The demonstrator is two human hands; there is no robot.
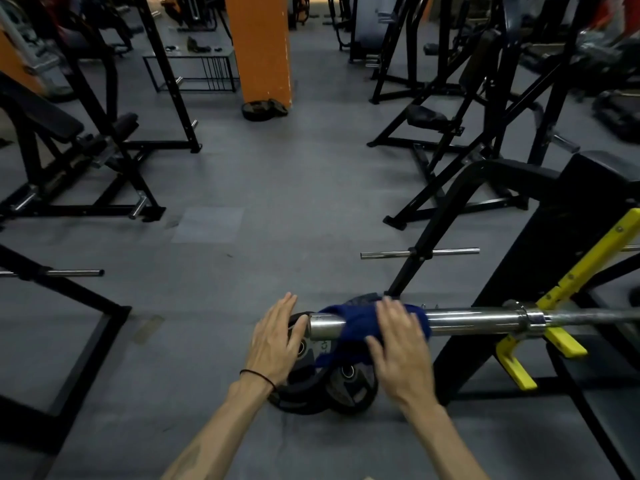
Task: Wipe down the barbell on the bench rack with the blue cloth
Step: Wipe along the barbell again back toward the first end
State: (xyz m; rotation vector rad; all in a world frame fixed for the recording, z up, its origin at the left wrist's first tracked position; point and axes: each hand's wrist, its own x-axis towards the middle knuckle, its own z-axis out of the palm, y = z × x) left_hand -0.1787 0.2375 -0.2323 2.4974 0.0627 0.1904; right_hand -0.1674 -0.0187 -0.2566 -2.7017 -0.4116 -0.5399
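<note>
The barbell (478, 318) lies across the near right of the scene, its chrome sleeve pointing left and its thinner shaft running off the right edge. It rests in the yellow hooks (554, 341) of the black bench rack (540, 258), which rises toward the far right. The blue cloth (360, 323) is draped over the sleeve close to its left end, hanging down on the near side, with a short stretch of bare chrome showing left of it.

The right hand (401, 348) lies on top of the cloth, palm down, fingers spread and nearly straight, pressing the fabric against the sleeve rather than wrapping around it; its outline is blurred. The left hand (277, 334) is at the sleeve's open end, fingers straight and together, the fingertips beside the end of the chrome; whether they touch it cannot be told. It holds nothing. A thin black band (258, 375) circles the left wrist.

On the grey floor (242, 188) beneath the sleeve's end lie several black weight plates (343, 382), stacked loosely and overlapping. Farther off, an orange pillar (258, 46) stands in the middle of the room, with black frames of other gym machines (79, 140) to the left and right
</note>
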